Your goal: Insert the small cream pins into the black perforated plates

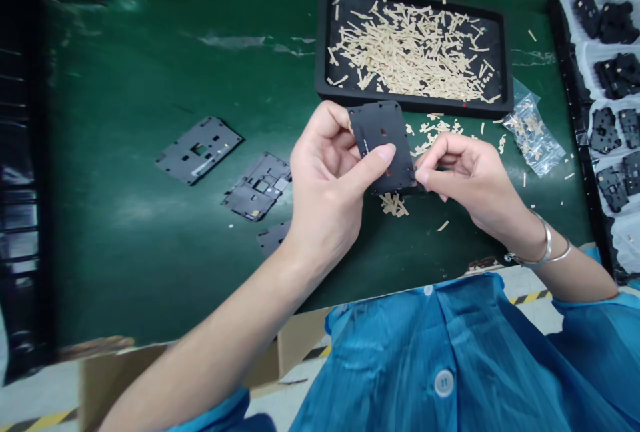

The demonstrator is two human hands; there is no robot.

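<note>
My left hand (333,175) holds a flat black plate (383,129) with small holes, its thumb lying across the face. At the plate's lower right edge, the thumb and index finger of my right hand (463,175) are pinched together; whatever may be between them is too small to make out. Behind both hands stands a black tray (320,52) full of small beige strips (410,49). Loose strips (394,205) lie just below the held plate. Left of my left hand are a dark plate (200,149) and a second plate (257,185), with another partly hidden by my forearm.
A clear plastic bag (534,132) lies right of the tray. At the far right, a compartment tray (593,112) holds black parts. A black rack-like object (23,219) runs along the left side. The green table's (135,252) front edge is near my body.
</note>
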